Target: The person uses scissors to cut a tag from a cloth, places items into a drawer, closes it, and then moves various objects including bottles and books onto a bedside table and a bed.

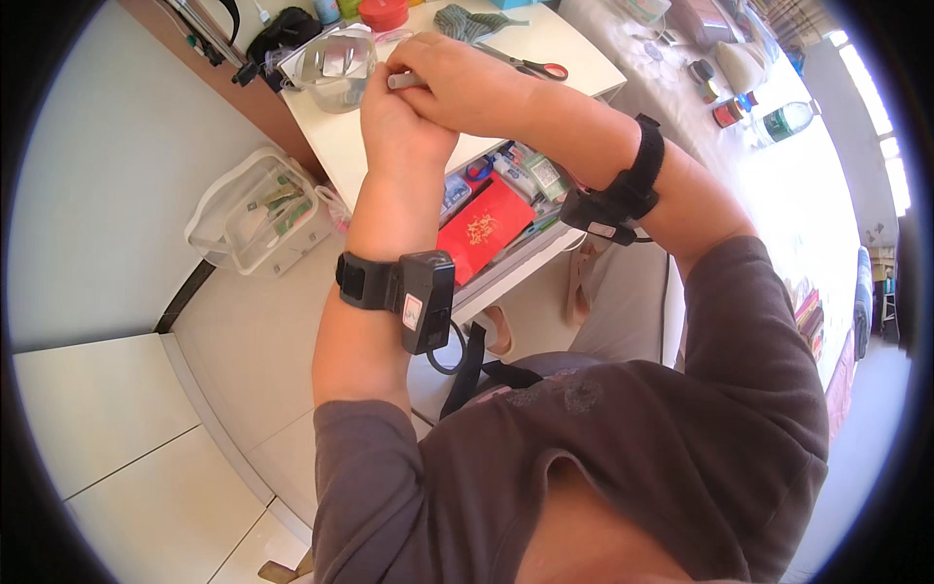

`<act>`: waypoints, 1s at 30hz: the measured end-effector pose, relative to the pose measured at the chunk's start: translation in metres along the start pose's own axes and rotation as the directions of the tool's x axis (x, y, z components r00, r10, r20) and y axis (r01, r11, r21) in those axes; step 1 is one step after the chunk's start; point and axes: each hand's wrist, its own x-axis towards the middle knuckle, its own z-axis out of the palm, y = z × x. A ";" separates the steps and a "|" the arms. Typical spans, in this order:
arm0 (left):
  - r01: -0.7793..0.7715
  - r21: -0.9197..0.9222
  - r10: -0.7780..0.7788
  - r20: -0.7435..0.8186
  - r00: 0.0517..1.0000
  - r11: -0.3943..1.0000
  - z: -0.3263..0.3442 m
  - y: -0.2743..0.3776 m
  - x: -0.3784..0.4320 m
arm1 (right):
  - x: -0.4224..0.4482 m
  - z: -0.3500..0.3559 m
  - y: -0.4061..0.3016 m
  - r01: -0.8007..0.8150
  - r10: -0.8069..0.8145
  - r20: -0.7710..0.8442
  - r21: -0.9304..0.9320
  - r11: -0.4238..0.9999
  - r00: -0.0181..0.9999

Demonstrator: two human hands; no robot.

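Over the white tabletop [327, 136], my right hand [456, 84] is closed around a pale grey rod-like thing [406, 81], whose blunt end shows at the palm. My left hand [403, 128] is pressed against the right one from the near left side; its fingers are mostly hidden, so its grip cannot be made out. Just left of both hands stands a clear plastic container [334, 73]. Scissors [546, 69] with black and red handles lie beyond my right wrist. A striped grey-green cloth [467, 26] is crumpled behind the hands.
Below my forearms an open drawer [514, 271] holds a red envelope [485, 226] and packets. On the floor at left sits a translucent plastic basket [255, 219]. A red round container [384, 13] stands at the back. Rightward, a covered surface bears a plastic bottle [788, 123] and small jars [728, 113].
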 end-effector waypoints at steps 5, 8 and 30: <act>-0.058 -0.031 0.058 0.012 0.998 0.998 -0.012 0.010 -0.014 | 0.000 0.000 -0.024 0.009 -0.020 0.125 0.086 0.996 0.992; -0.101 -0.009 0.101 -0.002 0.995 0.995 -0.008 0.014 -0.026 | -0.002 -0.003 -0.033 -0.046 0.040 0.200 0.027 0.999 0.979; 0.192 -0.195 -0.263 -0.465 0.845 0.962 -0.116 -0.051 -0.054 | -0.028 0.071 0.062 0.025 -0.028 0.306 0.015 1.000 0.952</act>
